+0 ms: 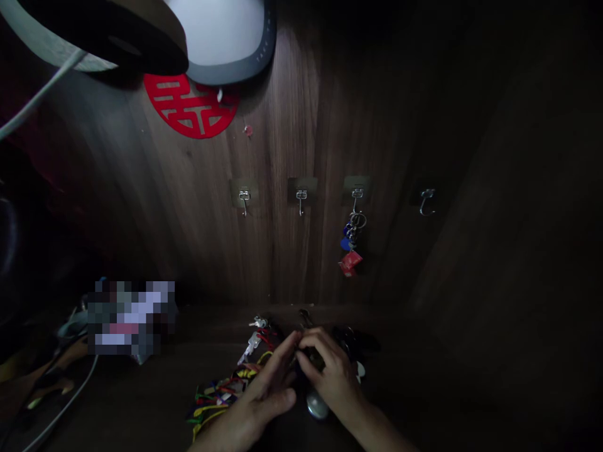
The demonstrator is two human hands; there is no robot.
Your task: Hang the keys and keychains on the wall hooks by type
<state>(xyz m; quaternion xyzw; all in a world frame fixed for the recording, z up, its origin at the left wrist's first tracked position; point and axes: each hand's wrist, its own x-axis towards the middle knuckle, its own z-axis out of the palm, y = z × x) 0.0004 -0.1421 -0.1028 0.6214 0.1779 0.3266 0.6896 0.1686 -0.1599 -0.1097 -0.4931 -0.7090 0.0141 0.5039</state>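
Note:
Low in the head view, my left hand (pixel 266 398) reaches in with its fingers stretched out and the thumb apart. Its fingertips meet those of my right hand (pixel 334 370), whose fingers are bent and pressed together; whatever they hold is hidden in shadow. Beside my left hand lie silver keys (pixel 253 344) with red cord and a tangle of coloured ties (pixel 221 395), mostly yellow and green. Below my right palm rests a shiny rounded silver object (pixel 317 405). Dark items (pixel 348 339) and a small white tag (pixel 360 370) lie at its far side, dim and hard to make out.
Several metal hooks (pixel 301 196) are fixed to the wooden panel (pixel 282 251). A keyring with blue and red tags (pixel 351 258) hangs from one. Caps (pixel 230 37) and a red paper cutout (pixel 193 110) are above. A white cable (pixel 70 395) and a blurred-out item (pixel 132 320) lie left.

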